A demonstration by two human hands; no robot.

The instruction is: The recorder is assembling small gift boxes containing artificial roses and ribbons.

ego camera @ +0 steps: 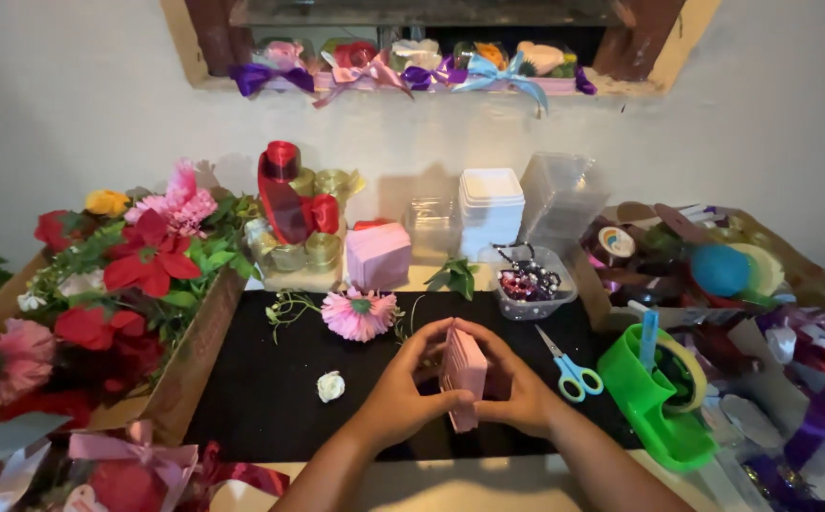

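Over black mat, 2 hands, left hand and right hand, gripping upright pink box.

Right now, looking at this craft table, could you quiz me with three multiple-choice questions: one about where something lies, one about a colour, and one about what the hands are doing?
1. Where do the scissors lie?
A. On the black mat, right of the hands
B. Inside the box of flowers
C. On the window ledge

2. What colour is the tape dispenser?
A. Red
B. Green
C. White

3. What is the state of the pink stack?
A. Lying flat and untouched on the mat
B. Tucked under the scissors
C. Held on edge between both hands

Answers:
1. A: the blue-handled scissors rest on the mat between the right hand and the dispenser.
2. B: its body is bright green.
3. C: the left hand and right hand clasp it from either side, standing upright.
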